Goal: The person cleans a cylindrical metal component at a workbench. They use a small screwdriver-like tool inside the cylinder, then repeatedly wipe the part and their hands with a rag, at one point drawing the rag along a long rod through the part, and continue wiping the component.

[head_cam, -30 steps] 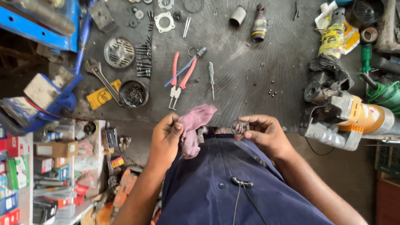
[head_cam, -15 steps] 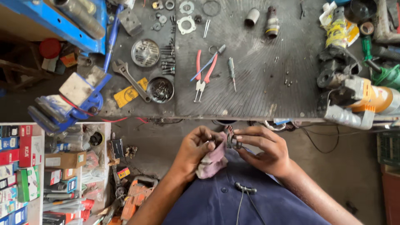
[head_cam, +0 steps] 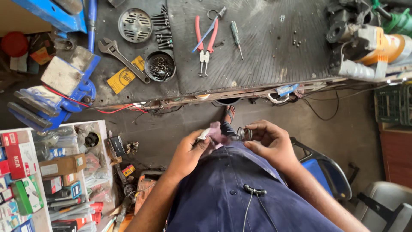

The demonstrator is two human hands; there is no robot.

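Observation:
My left hand grips a crumpled pink rag close to my chest. My right hand pinches a small round metal part that looks like a ring or bearing, and its edge touches the rag. Both hands are held over the floor, in front of the dark workbench. A blue shirt covers my body below the hands.
On the bench lie red-handled pliers, a small screwdriver, an adjustable wrench, a round tin of screws, a vented metal disc and a power tool. A blue vise stands left, shelves of boxes below, a chair right.
The view has dropped back from the bench, so my hands sit lower in frame. They stay together at my chest, the rag working around the metal part.

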